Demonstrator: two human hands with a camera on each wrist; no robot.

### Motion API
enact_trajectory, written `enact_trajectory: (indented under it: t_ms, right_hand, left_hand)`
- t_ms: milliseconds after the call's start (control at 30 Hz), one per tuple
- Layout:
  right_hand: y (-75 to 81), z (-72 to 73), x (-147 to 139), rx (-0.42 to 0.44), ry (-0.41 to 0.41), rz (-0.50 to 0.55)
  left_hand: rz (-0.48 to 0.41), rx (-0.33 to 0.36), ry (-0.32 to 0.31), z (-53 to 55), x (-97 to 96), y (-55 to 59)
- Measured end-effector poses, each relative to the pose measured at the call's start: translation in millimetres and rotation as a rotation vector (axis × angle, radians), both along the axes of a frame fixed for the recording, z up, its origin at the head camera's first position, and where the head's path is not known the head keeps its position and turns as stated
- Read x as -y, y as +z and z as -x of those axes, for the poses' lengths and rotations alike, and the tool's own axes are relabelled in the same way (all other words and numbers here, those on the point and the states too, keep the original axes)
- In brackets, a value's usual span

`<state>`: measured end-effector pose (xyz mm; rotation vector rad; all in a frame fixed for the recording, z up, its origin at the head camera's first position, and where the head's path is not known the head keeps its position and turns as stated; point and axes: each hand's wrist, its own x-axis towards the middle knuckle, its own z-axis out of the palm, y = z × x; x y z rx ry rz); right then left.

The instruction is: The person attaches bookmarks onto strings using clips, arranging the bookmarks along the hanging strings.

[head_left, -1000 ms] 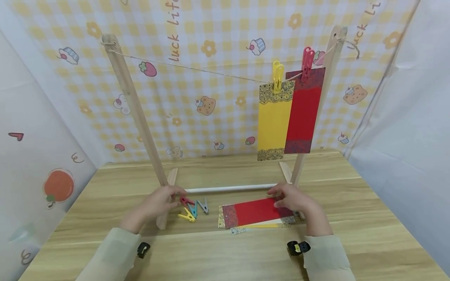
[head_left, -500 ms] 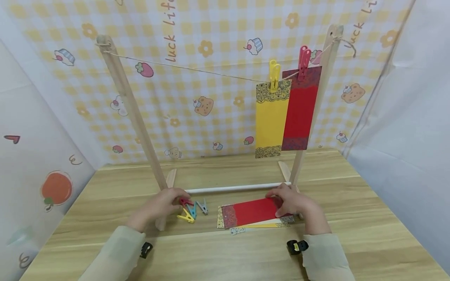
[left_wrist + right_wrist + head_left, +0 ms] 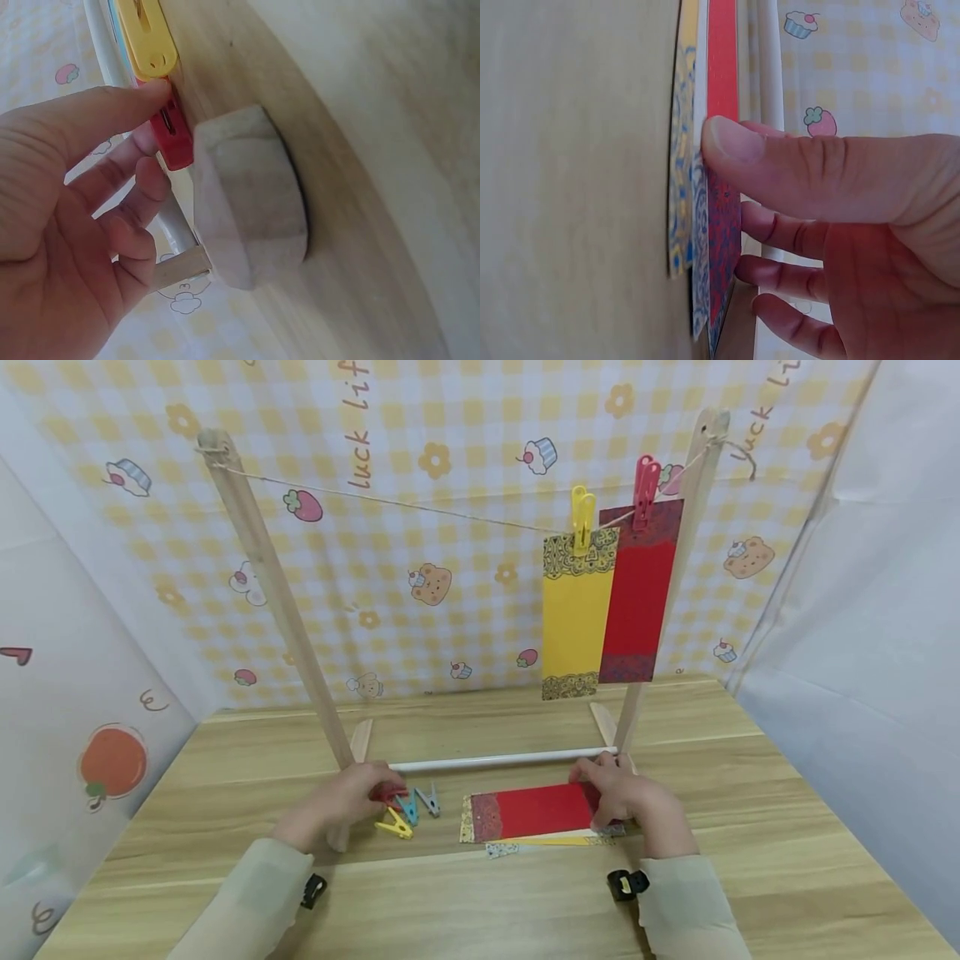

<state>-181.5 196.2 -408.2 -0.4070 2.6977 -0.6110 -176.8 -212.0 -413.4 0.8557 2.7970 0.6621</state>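
In the head view my left hand [image 3: 347, 795] pinches a red clothespin [image 3: 171, 135] between thumb and index finger, its other fingers loosely bent. Right beside it lie a yellow clothespin [image 3: 396, 823], a blue clothespin [image 3: 407, 808] and a grey clothespin [image 3: 430, 801]. My right hand [image 3: 626, 793] holds the right end of a red card [image 3: 540, 810] with patterned ends, thumb on the near edge and fingers at the far edge. This card tops a small stack; a yellow card [image 3: 681, 142] and a white patterned card [image 3: 502, 851] peek out underneath.
Two wooden posts, left [image 3: 281, 593] and right [image 3: 693, 510], carry a sagging string [image 3: 420, 508]. From it hang a yellow card [image 3: 573, 627] under a yellow clothespin [image 3: 582, 520] and a red card [image 3: 639, 602] under a red clothespin [image 3: 646, 492]. A white rod [image 3: 495, 761] joins the posts low down.
My left hand has moved slightly in and its fingers have closed on the red clothespin. The right hand's thumb and fingers have settled on the red card's edges. The view has shifted a little.
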Motion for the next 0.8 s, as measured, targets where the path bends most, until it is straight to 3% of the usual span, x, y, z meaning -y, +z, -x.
enact_trajectory:
  t_ms: [500,800]
  right_hand:
    - [1.9,-0.6,2.9,-0.025,-0.01,0.018]
    - [1.7,5.1,-0.2,-0.073,0.007,0.125]
  left_hand:
    - [0.038,0.011,-0.016,0.6,-2.4,0.7]
    - [-0.002,0.026,-0.048,2.0,-0.3,0.1]
